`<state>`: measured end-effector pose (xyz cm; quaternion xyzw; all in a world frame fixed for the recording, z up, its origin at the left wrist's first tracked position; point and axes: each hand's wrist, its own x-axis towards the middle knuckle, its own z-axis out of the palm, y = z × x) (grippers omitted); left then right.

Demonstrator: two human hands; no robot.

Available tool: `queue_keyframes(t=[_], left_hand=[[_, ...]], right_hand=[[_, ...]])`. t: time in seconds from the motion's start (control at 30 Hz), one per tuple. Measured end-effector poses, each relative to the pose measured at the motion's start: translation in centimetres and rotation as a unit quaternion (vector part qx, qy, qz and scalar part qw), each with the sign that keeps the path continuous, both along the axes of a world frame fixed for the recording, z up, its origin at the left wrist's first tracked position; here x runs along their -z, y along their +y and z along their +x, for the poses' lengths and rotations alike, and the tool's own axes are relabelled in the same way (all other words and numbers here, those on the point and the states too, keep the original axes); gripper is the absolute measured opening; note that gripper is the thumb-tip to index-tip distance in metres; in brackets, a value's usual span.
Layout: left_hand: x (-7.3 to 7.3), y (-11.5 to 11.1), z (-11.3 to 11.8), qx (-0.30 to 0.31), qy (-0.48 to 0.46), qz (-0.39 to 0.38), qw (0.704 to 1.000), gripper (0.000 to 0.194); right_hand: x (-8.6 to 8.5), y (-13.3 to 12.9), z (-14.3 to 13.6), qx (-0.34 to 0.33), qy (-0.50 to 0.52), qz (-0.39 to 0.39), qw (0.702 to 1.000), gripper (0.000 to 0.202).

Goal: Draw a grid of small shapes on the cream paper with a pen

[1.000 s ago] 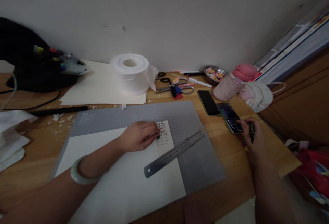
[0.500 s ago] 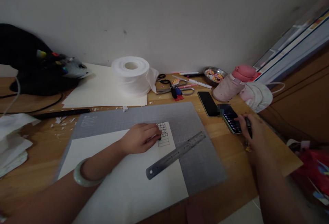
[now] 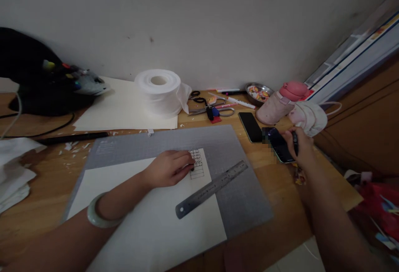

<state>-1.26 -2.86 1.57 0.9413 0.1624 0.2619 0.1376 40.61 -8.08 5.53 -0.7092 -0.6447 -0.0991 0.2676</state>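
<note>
My left hand (image 3: 168, 169) rests on a large white sheet of paper (image 3: 149, 222), its fingers pinched round a small black object (image 3: 192, 167) too hidden to name. Beside those fingertips is an inked grid with rounded shapes (image 3: 197, 173) near the paper's upper right corner. A steel ruler (image 3: 212, 189) lies slanted across the paper's right edge and the grey cutting mat (image 3: 246, 205). Over on the right, my right hand (image 3: 301, 145) holds a black pen (image 3: 295, 143) upright, with its fingers over the upper part of a lit phone (image 3: 283, 150).
A second, dark phone (image 3: 250, 127) lies left of the lit one. Behind stand a white tissue roll (image 3: 158, 93), scissors (image 3: 229, 112), markers (image 3: 240, 102), a metal bowl (image 3: 260, 94) and a pink bottle (image 3: 277, 105). A black bag (image 3: 34, 76) sits far left.
My right hand has moved up over the lit phone with the pen, and the screen looks darker. My left hand stays in place on the paper.
</note>
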Motion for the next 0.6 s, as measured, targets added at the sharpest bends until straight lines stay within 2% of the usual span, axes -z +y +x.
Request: queue_keyframes(t=[0.13,0.27,0.47,0.6], left_hand=[[-0.1,-0.1,0.0,0.004,-0.006,0.004,1.000,0.016],[-0.1,-0.1,0.0,0.001,-0.003,0.001,1.000,0.017],[-0.1,0.0,0.0,0.003,0.001,-0.010,1.000,0.017],[0.0,-0.1,0.0,0.002,-0.002,-0.002,1.000,0.016]], right_hand=[[1.9,2.1,0.3,-0.014,0.048,0.011,0.999,0.024],[3.2,2.7,0.6,0.001,0.040,-0.021,0.999,0.026],[3.4,2.7,1.1,0.043,-0.006,-0.058,0.997,0.034],[2.9,2.3,0.8,0.046,0.000,0.009,0.999,0.031]])
